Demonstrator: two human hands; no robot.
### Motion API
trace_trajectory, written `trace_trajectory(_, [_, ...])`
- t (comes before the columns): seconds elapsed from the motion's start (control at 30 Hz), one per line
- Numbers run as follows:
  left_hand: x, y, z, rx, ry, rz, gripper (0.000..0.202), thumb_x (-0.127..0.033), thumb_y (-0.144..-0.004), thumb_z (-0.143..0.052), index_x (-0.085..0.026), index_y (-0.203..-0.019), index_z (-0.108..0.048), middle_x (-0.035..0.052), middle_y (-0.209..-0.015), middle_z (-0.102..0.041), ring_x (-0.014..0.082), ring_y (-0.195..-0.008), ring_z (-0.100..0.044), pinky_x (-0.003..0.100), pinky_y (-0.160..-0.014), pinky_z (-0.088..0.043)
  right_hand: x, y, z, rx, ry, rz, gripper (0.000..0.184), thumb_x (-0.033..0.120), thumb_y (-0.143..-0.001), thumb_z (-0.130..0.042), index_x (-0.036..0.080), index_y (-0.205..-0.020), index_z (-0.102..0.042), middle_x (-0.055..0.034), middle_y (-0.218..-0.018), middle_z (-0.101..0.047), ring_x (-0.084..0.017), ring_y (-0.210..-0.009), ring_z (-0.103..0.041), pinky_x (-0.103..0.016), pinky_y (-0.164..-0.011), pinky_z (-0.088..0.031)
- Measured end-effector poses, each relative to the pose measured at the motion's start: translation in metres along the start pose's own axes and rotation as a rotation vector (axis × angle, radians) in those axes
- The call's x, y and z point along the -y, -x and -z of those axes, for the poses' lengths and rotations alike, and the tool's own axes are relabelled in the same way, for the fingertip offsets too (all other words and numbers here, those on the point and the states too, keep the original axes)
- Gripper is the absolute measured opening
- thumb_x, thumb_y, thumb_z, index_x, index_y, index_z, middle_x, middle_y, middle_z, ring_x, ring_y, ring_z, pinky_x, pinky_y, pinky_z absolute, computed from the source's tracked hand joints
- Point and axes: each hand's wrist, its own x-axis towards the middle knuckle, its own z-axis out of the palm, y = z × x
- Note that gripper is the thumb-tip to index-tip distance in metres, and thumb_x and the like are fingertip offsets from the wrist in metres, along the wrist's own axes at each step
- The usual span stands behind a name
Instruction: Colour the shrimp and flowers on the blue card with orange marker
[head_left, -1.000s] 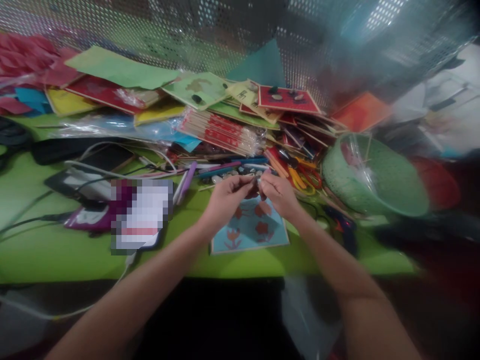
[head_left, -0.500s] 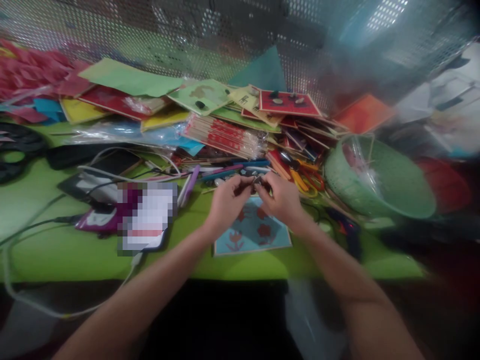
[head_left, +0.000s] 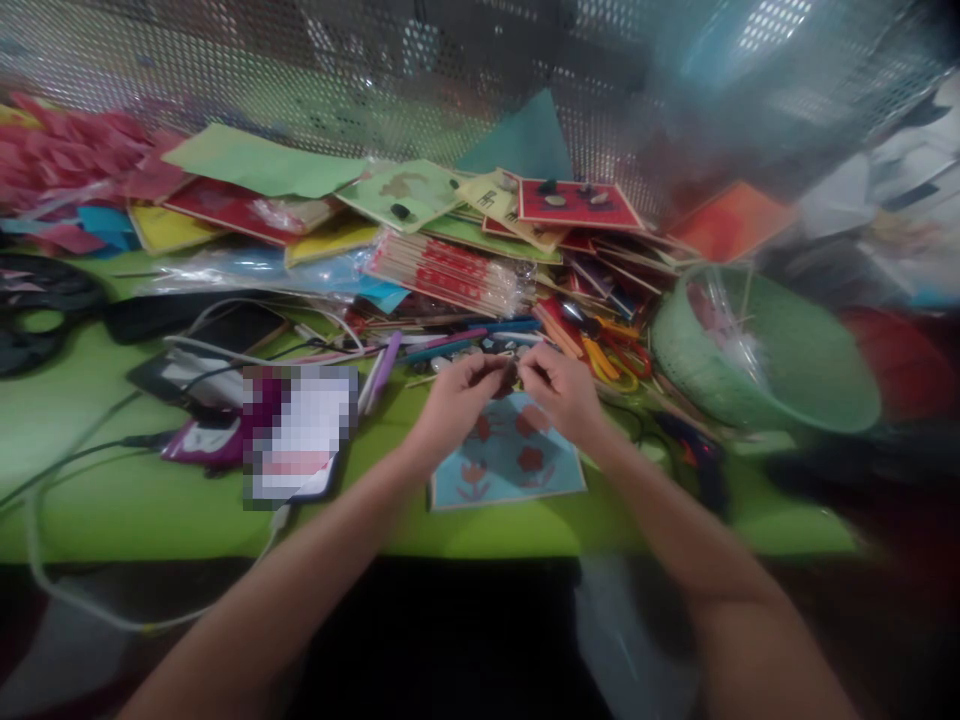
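Note:
Both of my hands meet above a light-blue card (head_left: 499,470) with red-brown flower shapes on it. My left hand (head_left: 461,395) is closed, thumb and fingertips pinched around something small and dark that I cannot make out. Close beside it, my right hand (head_left: 562,390) is pinched too, its fingertips at the same small spot; what they hold is blurred and mostly hidden. Just beyond the fingers lie several small stones and pens (head_left: 465,335). Orange-handled scissors (head_left: 600,355) rest to the right of my right hand.
A green basket (head_left: 780,350) stands at the right, beside a dark glue gun (head_left: 694,460). Stacked coloured cards (head_left: 405,195) and bagged sticks (head_left: 450,270) fill the back. On the left are a phone (head_left: 300,430), a purple device (head_left: 202,440) and loose cables.
My fingertips have drawn slightly apart over the card, with the right hand's grip shifted a little. The view has moved slightly; the card lies in the same place.

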Motion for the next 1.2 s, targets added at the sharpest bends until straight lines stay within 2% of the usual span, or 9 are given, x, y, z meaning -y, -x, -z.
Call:
trace_trajectory(0.2, [0.001, -0.001, 0.001, 0.024, 0.123, 0.054, 0.036, -0.045, -0.076, -0.078, -0.015, -0.096, -0.076, 0.0062, -0.086, -0.075, 0.0131, -0.073, -0.064, 0.027, -0.074, -0.054, 0.001, -0.005, -0.002, 0.022, -0.433, -0.155, 0.016, 0.032, -0.086, -0.056, 0.023, -0.074, -0.058, 0.0043, -0.065, -0.057, -0.011, -0.055, -0.047, -0.027, -0.058, -0.04])
trace_trajectory(0.43, [-0.002, -0.006, 0.01, -0.099, 0.052, 0.02, 0.038, -0.048, -0.077, -0.074, -0.016, -0.097, -0.074, 0.0044, -0.083, -0.072, 0.0144, -0.071, -0.064, 0.028, -0.071, -0.053, -0.005, -0.009, 0.008, -0.049, -0.57, -0.209, 0.016, 0.036, -0.086, -0.063, 0.021, -0.078, -0.064, -0.0002, -0.076, -0.072, -0.01, -0.057, -0.053, -0.026, -0.058, -0.047])
trace_trajectory(0.53, [-0.007, -0.009, 0.022, -0.17, -0.081, -0.035, 0.037, -0.045, -0.08, -0.073, -0.018, -0.104, -0.075, 0.0035, -0.087, -0.074, 0.0164, -0.077, -0.065, 0.03, -0.077, -0.052, -0.006, -0.011, 0.012, -0.096, -0.6, -0.237, 0.016, 0.034, -0.084, -0.068, 0.022, -0.094, -0.069, -0.001, -0.079, -0.074, -0.012, -0.061, -0.058, -0.027, -0.059, -0.05])
trace_trajectory(0.63, [-0.014, -0.01, 0.033, -0.234, -0.268, -0.093, 0.027, -0.035, -0.08, -0.073, -0.02, -0.101, -0.078, 0.0026, -0.089, -0.075, 0.0181, -0.08, -0.062, 0.029, -0.079, -0.048, -0.007, -0.012, 0.015, -0.089, -0.599, -0.235, 0.021, 0.033, -0.085, -0.069, 0.022, -0.102, -0.074, -0.0013, -0.08, -0.074, -0.013, -0.065, -0.06, -0.027, -0.062, -0.052])
trace_trajectory(0.8, [-0.02, -0.007, 0.035, -0.245, -1.051, -0.169, 0.027, -0.023, -0.089, -0.058, -0.024, -0.106, -0.079, 0.0068, -0.107, -0.079, 0.0258, -0.094, -0.069, 0.035, -0.085, -0.048, -0.017, -0.013, 0.021, -0.07, -0.684, -0.266, 0.019, 0.041, -0.088, -0.07, 0.023, -0.092, -0.074, -0.0013, -0.08, -0.071, -0.012, -0.064, -0.06, -0.026, -0.062, -0.052])
trace_trajectory(0.87, [-0.02, -0.006, 0.033, -0.228, -1.192, -0.151, 0.029, -0.02, -0.09, -0.055, -0.025, -0.106, -0.079, 0.0067, -0.114, -0.078, 0.028, -0.102, -0.07, 0.037, -0.087, -0.05, -0.024, -0.015, 0.023, -0.079, -0.716, -0.281, 0.024, 0.046, -0.09, -0.069, 0.023, -0.085, -0.07, -0.002, -0.081, -0.071, -0.012, -0.064, -0.061, -0.026, -0.062, -0.052])
trace_trajectory(1.03, [-0.019, -0.007, 0.033, -0.215, -1.257, -0.133, 0.03, -0.02, -0.091, -0.052, -0.024, -0.105, -0.079, 0.0089, -0.116, -0.078, 0.0304, -0.106, -0.07, 0.04, -0.091, -0.05, -0.04, -0.021, 0.025, -0.115, -0.775, -0.326, 0.038, 0.052, -0.089, -0.07, 0.023, -0.07, -0.056, -0.003, -0.076, -0.073, -0.013, -0.061, -0.062, -0.025, -0.057, -0.051])
trace_trajectory(1.13, [-0.021, -0.006, 0.034, -0.213, -1.227, -0.153, 0.028, -0.023, -0.091, -0.054, -0.025, -0.103, -0.079, 0.0081, -0.111, -0.078, 0.0289, -0.102, -0.07, 0.038, -0.087, -0.05, -0.045, -0.025, 0.025, -0.12, -0.794, -0.394, 0.033, 0.048, -0.084, -0.075, 0.023, -0.074, -0.057, -0.0035, -0.078, -0.076, -0.012, -0.06, -0.061, -0.025, -0.056, -0.052])
trace_trajectory(1.2, [-0.022, -0.005, 0.033, -0.162, -1.179, -0.176, 0.022, -0.026, -0.09, -0.058, -0.025, -0.097, -0.079, 0.0065, -0.104, -0.077, 0.026, -0.095, -0.069, 0.035, -0.082, -0.049, -0.048, -0.026, 0.025, -0.119, -0.794, -0.417, 0.025, 0.04, -0.079, -0.078, 0.022, -0.084, -0.062, -0.0034, -0.083, -0.077, -0.013, -0.065, -0.065, -0.025, -0.06, -0.054])
